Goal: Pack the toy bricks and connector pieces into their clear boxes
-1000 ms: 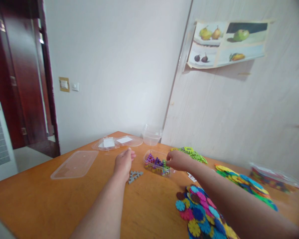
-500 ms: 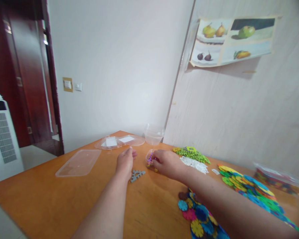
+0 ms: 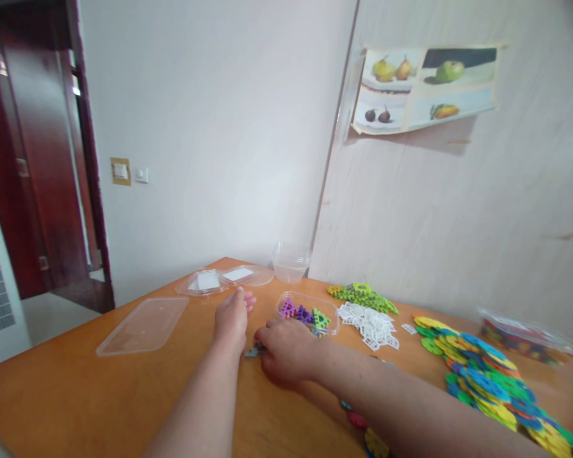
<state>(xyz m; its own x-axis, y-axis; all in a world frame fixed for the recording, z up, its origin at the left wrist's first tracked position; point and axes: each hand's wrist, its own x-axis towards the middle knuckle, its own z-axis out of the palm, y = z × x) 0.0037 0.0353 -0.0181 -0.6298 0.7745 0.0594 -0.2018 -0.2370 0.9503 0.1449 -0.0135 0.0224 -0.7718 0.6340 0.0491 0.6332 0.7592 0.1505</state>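
Note:
My left hand (image 3: 231, 318) rests on the orange table (image 3: 76, 388), fingers loosely curled and pointing away, nothing visible in it. My right hand (image 3: 286, 350) lies just to its right, fingers bent down over a small grey triangular plastic piece (image 3: 252, 352), of which only a corner shows. Behind the right hand stands a clear plastic tub (image 3: 307, 313) holding purple, green and other coloured toy pieces.
A flat clear lid (image 3: 143, 324) lies at the left, two round lids (image 3: 224, 280) and a clear cup (image 3: 290, 262) at the back. White lattice pieces (image 3: 370, 323), green pieces (image 3: 360, 296) and heaps of coloured flower discs (image 3: 487, 381) spread along the right. A bag (image 3: 525, 334) sits far right.
My right hand has drawn back from the clear tub toward me and come down over the grey triangle. The left hand has stayed put.

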